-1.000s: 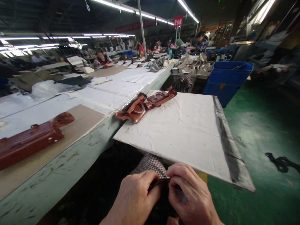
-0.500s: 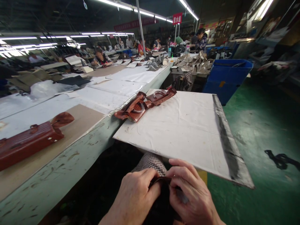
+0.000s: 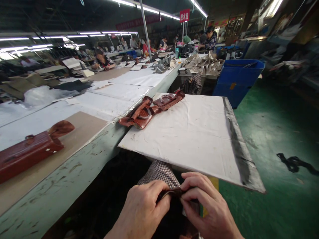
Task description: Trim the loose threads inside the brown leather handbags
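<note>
My left hand and my right hand meet low in the view, over my lap. Both pinch a small dark brown leather piece between fingers and thumbs; most of it is hidden under the fingers. A checked cloth lies just beyond the hands, under the near edge of a white-covered board. On the board's far left corner rests a pile of brown leather bag parts.
A long pale green workbench runs along the left, with a red-brown bag on a cardboard sheet. A blue bin stands beyond the board. Green floor on the right holds a black scrap. Other workers sit far back.
The view has shifted slightly, so the board and bench sit a little higher and left. My hands keep pinching the leather piece, fingers adjusted slightly.
</note>
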A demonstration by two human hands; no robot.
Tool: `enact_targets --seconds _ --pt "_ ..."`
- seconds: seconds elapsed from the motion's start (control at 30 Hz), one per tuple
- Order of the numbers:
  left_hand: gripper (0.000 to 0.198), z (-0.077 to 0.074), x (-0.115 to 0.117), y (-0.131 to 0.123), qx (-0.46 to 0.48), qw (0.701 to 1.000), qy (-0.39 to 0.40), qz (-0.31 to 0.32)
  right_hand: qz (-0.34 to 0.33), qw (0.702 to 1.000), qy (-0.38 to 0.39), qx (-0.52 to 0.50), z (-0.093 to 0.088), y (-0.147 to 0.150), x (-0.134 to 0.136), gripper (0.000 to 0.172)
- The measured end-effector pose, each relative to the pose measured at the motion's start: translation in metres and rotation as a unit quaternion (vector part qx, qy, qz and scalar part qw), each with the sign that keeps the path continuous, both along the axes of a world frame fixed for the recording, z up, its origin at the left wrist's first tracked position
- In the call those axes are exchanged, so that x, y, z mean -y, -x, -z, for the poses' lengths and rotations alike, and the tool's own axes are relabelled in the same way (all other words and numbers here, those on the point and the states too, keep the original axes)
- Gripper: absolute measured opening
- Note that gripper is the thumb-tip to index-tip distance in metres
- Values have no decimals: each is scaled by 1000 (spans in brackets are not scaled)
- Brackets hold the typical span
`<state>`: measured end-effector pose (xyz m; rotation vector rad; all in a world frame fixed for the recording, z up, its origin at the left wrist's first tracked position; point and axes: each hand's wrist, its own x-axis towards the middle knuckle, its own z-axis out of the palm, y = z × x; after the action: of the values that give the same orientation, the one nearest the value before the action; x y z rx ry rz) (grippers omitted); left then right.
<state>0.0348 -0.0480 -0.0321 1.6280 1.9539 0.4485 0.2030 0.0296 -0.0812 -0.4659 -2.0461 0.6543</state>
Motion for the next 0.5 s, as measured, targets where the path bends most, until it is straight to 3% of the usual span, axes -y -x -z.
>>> enact_targets --seconds 0.27,0.5 --pt "19 -2 1 4 1 1000 -4 -13 -19 989 118 82 5 -27 1 19" --pt "18 0 1 6 19 1000 -3 -10 -56 993 -27 102 -1 -15 -14 28"
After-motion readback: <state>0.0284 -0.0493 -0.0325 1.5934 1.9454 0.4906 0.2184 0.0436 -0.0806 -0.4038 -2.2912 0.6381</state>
